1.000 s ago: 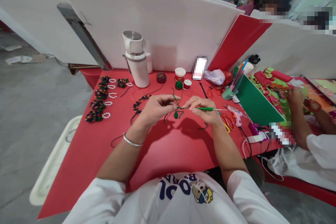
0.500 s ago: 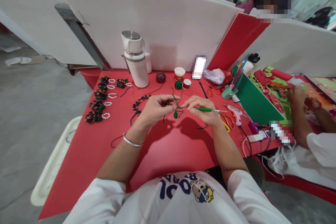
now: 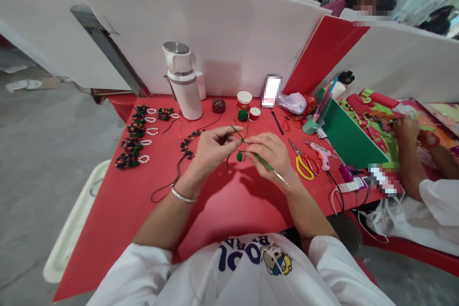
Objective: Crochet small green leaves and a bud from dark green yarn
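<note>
Over the red table [image 3: 229,205] my left hand [image 3: 212,149] pinches a strand of dark green yarn [image 3: 237,132], and a small green crocheted piece [image 3: 239,156] hangs from it. My right hand [image 3: 269,153] is closed around a green-handled crochet hook [image 3: 266,163]. The hook's tip meets the yarn at my left fingertips, and its metal end slants down toward my right wrist. A small green yarn ball [image 3: 244,115] sits behind my hands.
A white flask [image 3: 182,81], a dark yarn ball [image 3: 218,105], a paper cup [image 3: 244,100] and several crocheted flowers with pearl loops [image 3: 135,142] stand at the back and left. Yellow scissors [image 3: 302,162] and a glue gun [image 3: 320,153] lie right. Another person's hands [image 3: 407,129] work beyond a green board [image 3: 347,138].
My right hand has turned the hook from lying level, pointing right, to slanting down toward my wrist. The yellow scissors, earlier mostly behind my hand, now show fully.
</note>
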Tool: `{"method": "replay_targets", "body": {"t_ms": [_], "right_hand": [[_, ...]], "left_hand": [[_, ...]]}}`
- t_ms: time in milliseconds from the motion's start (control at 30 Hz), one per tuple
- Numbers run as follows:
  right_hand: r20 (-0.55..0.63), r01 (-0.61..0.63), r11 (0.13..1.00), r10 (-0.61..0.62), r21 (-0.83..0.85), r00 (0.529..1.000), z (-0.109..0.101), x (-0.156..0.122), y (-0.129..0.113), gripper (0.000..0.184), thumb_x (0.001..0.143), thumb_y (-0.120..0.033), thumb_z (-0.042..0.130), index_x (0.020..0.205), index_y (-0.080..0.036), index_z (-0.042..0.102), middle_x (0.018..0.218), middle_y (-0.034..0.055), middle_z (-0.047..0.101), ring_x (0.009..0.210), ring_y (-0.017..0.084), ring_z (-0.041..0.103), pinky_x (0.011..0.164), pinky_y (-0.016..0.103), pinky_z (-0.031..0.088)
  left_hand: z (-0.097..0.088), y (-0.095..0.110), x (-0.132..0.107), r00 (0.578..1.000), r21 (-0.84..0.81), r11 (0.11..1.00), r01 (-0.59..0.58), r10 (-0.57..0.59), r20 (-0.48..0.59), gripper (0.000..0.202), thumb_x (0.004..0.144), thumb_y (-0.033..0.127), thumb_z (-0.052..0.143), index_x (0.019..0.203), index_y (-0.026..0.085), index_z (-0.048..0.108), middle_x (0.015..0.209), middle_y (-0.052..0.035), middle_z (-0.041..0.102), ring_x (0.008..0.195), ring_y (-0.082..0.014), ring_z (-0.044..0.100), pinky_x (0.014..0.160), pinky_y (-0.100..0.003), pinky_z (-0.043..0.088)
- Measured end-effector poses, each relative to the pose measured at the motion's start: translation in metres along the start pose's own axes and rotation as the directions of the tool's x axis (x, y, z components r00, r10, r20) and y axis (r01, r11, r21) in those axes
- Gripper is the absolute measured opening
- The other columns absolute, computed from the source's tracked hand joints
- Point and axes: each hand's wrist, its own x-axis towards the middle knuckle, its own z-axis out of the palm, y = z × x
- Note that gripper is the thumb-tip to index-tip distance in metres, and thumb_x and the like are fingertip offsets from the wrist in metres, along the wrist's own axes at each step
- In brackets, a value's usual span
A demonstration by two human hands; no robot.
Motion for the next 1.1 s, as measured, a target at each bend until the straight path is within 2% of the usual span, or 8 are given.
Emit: {"method": "replay_targets", "body": {"t_ms": [133,267,400,500,700,833,933,1100], "right_hand": [[-0.169,-0.060,0.997,0.051,-0.048,0.984,0.022,-0.014,-0.004,0.017,0.096,-0.023,0.069,0.110,-0.032,0.073,0.120,0.0083,0.078,0.108,0.027,0.071,0.096,0.049,0.055],[-0.328,0.101,0.991,-0.123,-0.084,0.937,0.029,-0.016,0.000,0.034,0.093,-0.017,0.073,0.121,-0.037,0.071,0.115,0.0061,0.079,0.104,0.025,0.073,0.090,0.045,0.061],[-0.263,0.215,0.975,-0.195,0.051,0.945,0.012,-0.006,0.007,0.031,0.093,-0.020,0.075,0.120,-0.034,0.072,0.107,0.0060,0.081,0.098,0.024,0.074,0.082,0.044,0.064],[-0.121,0.179,0.971,-0.161,0.161,0.980,-0.005,0.000,0.008,0.022,0.096,-0.019,0.071,0.114,-0.032,0.073,0.110,0.0070,0.082,0.097,0.024,0.076,0.084,0.045,0.063],[0.030,-0.017,0.917,0.005,0.399,1.000,-0.022,0.000,0.007,0.010,0.100,-0.023,0.064,0.101,-0.027,0.074,0.111,0.0080,0.083,0.099,0.023,0.076,0.089,0.046,0.061],[0.056,-0.185,0.734,0.197,0.653,0.979,-0.015,-0.007,0.008,0.009,0.100,-0.030,0.066,0.098,-0.027,0.074,0.110,0.0067,0.083,0.100,0.022,0.077,0.089,0.043,0.063],[0.055,-0.231,0.622,0.289,0.748,0.956,-0.002,-0.012,0.009,0.011,0.100,-0.036,0.067,0.096,-0.028,0.074,0.108,0.0053,0.082,0.099,0.021,0.077,0.088,0.042,0.064],[-0.046,-0.273,0.648,0.431,0.711,0.901,0.021,-0.019,0.008,0.013,0.099,-0.040,0.069,0.096,-0.029,0.075,0.109,0.0049,0.079,0.100,0.020,0.075,0.092,0.041,0.063]], "left_hand": [[0.007,0.001,-0.001,0.996,-0.216,0.972,0.092,-0.090,0.020,0.039,0.059,0.020,0.090,0.097,0.014,0.083,0.059,0.0039,0.060,0.054,-0.0067,0.049,0.054,-0.022,0.039],[0.002,0.006,0.000,0.948,-0.346,0.887,0.305,-0.246,0.204,0.041,0.057,0.019,0.092,0.097,0.016,0.084,0.058,0.0037,0.061,0.043,-0.0018,0.034,0.044,-0.020,0.023],[-0.007,0.008,0.004,0.892,-0.323,0.850,0.416,-0.313,0.326,0.041,0.055,0.017,0.093,0.095,0.015,0.084,0.059,0.0019,0.062,0.044,-0.0022,0.038,0.044,-0.019,0.022],[-0.011,0.007,0.007,0.899,-0.278,0.873,0.400,-0.315,0.304,0.041,0.054,0.016,0.093,0.094,0.014,0.084,0.060,0.0005,0.064,0.046,-0.0042,0.044,0.043,-0.019,0.024],[-0.013,0.005,0.008,0.918,-0.222,0.911,0.346,-0.280,0.281,0.040,0.055,0.015,0.089,0.095,0.014,0.085,0.055,0.0035,0.060,0.043,-0.0036,0.040,0.040,-0.019,0.023],[-0.008,0.008,0.006,0.924,-0.227,0.918,0.326,-0.259,0.282,0.039,0.053,0.014,0.087,0.092,0.014,0.085,0.056,0.0025,0.063,0.043,-0.0035,0.041,0.041,-0.019,0.024],[-0.003,0.007,0.004,0.927,-0.228,0.919,0.320,-0.255,0.276,0.038,0.052,0.014,0.087,0.091,0.014,0.085,0.059,0.0018,0.065,0.042,-0.0033,0.041,0.040,-0.019,0.025],[0.003,0.001,0.002,0.946,-0.223,0.937,0.269,-0.214,0.244,0.038,0.055,0.017,0.091,0.092,0.014,0.085,0.062,0.0020,0.064,0.043,-0.0030,0.042,0.040,-0.019,0.026]]}}
